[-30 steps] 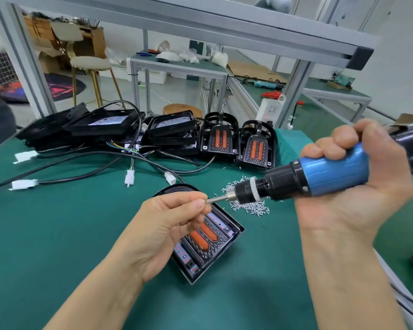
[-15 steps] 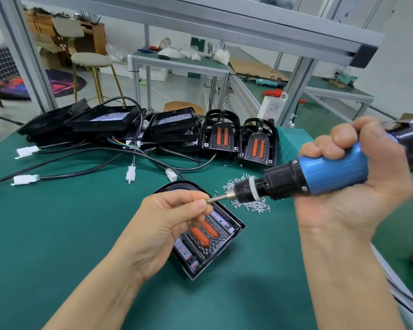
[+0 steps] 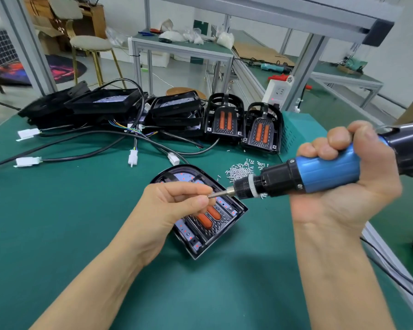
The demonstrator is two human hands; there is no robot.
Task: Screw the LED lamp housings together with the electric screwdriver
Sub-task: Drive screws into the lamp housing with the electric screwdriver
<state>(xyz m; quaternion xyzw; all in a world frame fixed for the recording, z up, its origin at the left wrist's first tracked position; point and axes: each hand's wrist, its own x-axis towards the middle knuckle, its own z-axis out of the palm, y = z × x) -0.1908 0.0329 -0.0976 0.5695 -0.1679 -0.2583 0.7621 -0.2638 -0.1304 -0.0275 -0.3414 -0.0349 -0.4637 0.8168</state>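
My right hand (image 3: 343,186) grips a blue and black electric screwdriver (image 3: 320,173), held level above the table with its bit pointing left. My left hand (image 3: 174,210) pinches its fingertips at the tip of the bit; what lies between them is hidden, likely a small screw. Under my left hand a black LED lamp housing (image 3: 215,225) with two orange lenses lies flat on the green mat. A heap of small silver screws (image 3: 241,170) lies just behind it.
Two more housings (image 3: 224,120) with orange lenses stand at the back, beside stacked black housings (image 3: 105,104) and black cables with white connectors (image 3: 26,161). A teal box (image 3: 298,129) and a white power strip (image 3: 278,91) are at the back right. The screwdriver's cable (image 3: 391,270) runs along the right edge.
Both hands stay almost where they were, fingertips at the bit. The view has shifted slightly, nothing else moved.
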